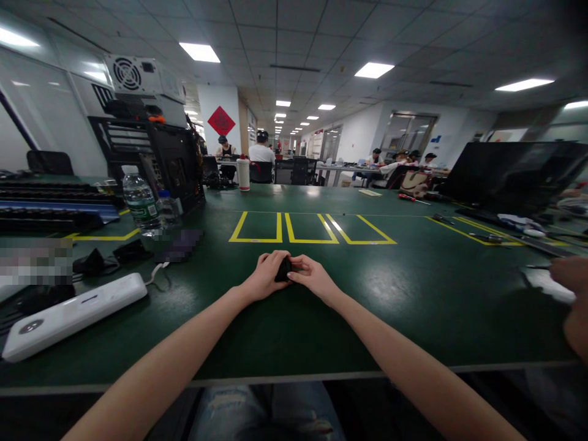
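Both hands meet around a small black object (283, 269) low over the green table (312, 343), near its front half. The fingers cover much of it, so its kind does not show. My left hand (267, 275) wraps it from the left with the fingers closed. From the other side, my right hand (315, 278) pinches its right edge between thumb and fingers. Just beyond the hands, yellow tape outlines (311, 241) mark the tabletop.
To the left lie a white power strip (78, 315), a water bottle (140, 199) and an open computer case (172, 159). A white tumbler (243, 173) stands at the back. On the right are a monitor (514, 174), a screwdriver (413, 198) and another person's hand (569, 275).
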Demonstrator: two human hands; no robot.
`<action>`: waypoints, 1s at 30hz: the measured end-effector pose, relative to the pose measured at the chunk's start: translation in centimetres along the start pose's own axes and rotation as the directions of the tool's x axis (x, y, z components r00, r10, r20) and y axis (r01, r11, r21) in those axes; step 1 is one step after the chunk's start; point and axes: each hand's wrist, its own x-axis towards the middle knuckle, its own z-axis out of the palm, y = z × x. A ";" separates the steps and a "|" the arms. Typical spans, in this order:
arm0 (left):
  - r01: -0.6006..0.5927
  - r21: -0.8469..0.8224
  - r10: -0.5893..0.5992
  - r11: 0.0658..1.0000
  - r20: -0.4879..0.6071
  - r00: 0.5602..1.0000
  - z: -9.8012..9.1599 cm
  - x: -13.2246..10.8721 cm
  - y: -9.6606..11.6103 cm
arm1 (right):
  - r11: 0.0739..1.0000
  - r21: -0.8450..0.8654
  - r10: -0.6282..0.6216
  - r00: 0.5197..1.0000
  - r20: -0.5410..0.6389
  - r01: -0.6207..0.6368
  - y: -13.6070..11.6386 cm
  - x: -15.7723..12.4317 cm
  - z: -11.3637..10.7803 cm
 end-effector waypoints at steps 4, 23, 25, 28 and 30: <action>-0.008 0.005 0.008 1.000 -0.011 1.000 0.2 0.0 0.1 | 1.000 -0.002 0.021 0.996 -0.088 -0.021 0.1 0.1 0.3; 0.010 -0.038 -0.010 0.999 0.018 1.000 0.1 0.3 0.0 | 0.999 0.029 0.037 0.999 -0.022 -0.036 0.2 0.1 -0.3; 0.007 -0.041 -0.006 0.999 0.018 1.000 0.1 0.3 0.0 | 0.999 0.024 0.029 0.999 -0.044 -0.028 0.1 0.1 -0.3; 0.005 -0.041 -0.004 0.999 0.011 1.000 0.2 0.3 0.0 | 0.999 0.016 0.029 0.996 -0.083 -0.027 0.1 0.2 -0.1; 0.010 -0.037 -0.010 0.999 0.002 1.000 0.3 0.4 -0.1 | 0.998 0.040 0.055 0.994 -0.096 -0.051 0.3 0.4 -0.1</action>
